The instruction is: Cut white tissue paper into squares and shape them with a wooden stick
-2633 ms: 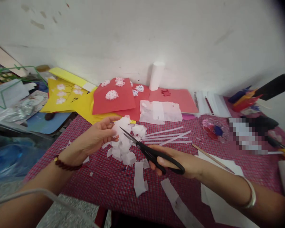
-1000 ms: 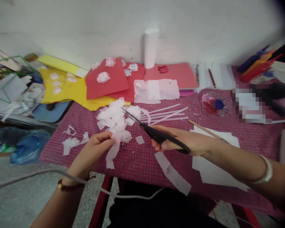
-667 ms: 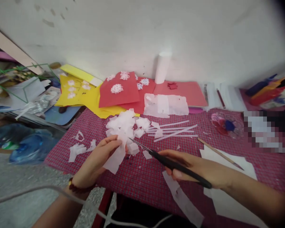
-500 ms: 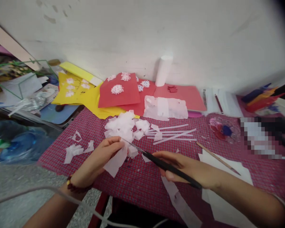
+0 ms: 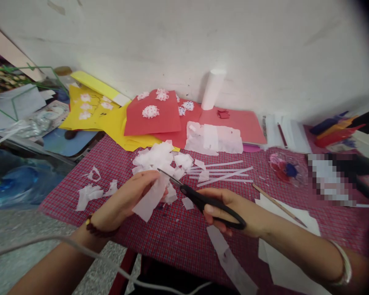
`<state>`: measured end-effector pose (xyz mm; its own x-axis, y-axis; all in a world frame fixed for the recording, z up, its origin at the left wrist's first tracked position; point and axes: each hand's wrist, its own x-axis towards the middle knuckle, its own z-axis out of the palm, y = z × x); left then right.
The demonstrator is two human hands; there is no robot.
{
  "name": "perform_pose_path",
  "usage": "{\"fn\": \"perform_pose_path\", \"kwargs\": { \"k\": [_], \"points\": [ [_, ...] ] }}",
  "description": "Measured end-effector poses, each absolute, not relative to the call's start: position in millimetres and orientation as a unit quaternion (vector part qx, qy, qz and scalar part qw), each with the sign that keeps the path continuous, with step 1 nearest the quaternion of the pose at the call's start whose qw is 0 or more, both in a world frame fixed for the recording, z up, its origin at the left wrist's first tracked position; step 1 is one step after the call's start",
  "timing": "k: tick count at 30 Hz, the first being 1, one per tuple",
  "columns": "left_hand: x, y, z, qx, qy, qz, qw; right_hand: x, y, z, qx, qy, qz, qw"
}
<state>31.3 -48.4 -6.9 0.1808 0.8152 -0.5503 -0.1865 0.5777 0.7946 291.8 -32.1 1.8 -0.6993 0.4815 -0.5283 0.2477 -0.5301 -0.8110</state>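
My left hand (image 5: 135, 192) pinches a piece of thin white paper (image 5: 149, 200) that hangs down over the tablecloth. My right hand (image 5: 224, 209) grips black-handled scissors (image 5: 199, 197), fingers in the loops. The blades point left and their tips lie at the upper edge of the held paper, close to my left fingers. Just beyond, a heap of white paper pieces (image 5: 155, 155) rests on the cloth. A long strip of thin white paper (image 5: 230, 260) lies below my right hand, at the near edge.
Red cards (image 5: 169, 123) bear fluffy paper flowers, beside yellow sheets (image 5: 113, 131). Narrow white strips (image 5: 224, 175), a brush (image 5: 279, 205), white sheets (image 5: 283, 262) and a clear paint palette (image 5: 289, 168) lie on the checked cloth. A white roll (image 5: 213, 90) stands by the wall. A pale cable (image 5: 80, 250) crosses the foreground.
The scissors have turned in my right hand, so their handle loops now show broadside. Both hands stay close to the same paper. The whole view has shifted slightly.
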Motion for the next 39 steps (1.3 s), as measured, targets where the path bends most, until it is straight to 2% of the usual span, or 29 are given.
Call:
{"fn": "perform_pose_path", "kwargs": {
  "k": [4,9,15,23,34,39],
  "points": [
    [21,-54,-12,0.276,0.49,0.359,0.745,292,-29,-1,-0.373,-0.466,0.796,0.103],
    [13,-61,-13,0.324,0.549,0.39,0.665,295,-28,1,-0.342,-0.484,0.798,0.112],
    [18,-49,-7,0.286,0.572,0.474,0.605,301,-30,7,-0.319,-0.508,0.796,0.079],
    [33,-42,-13,0.358,0.565,0.4,0.627,290,-27,13,-0.325,-0.549,0.766,0.078],
    [26,-42,-10,0.368,0.536,0.36,0.669,293,-27,-4,-0.344,-0.505,0.783,0.115],
    [14,-42,-6,0.355,0.567,0.391,0.632,296,-26,2,-0.315,-0.513,0.79,0.12]
  ]
}}
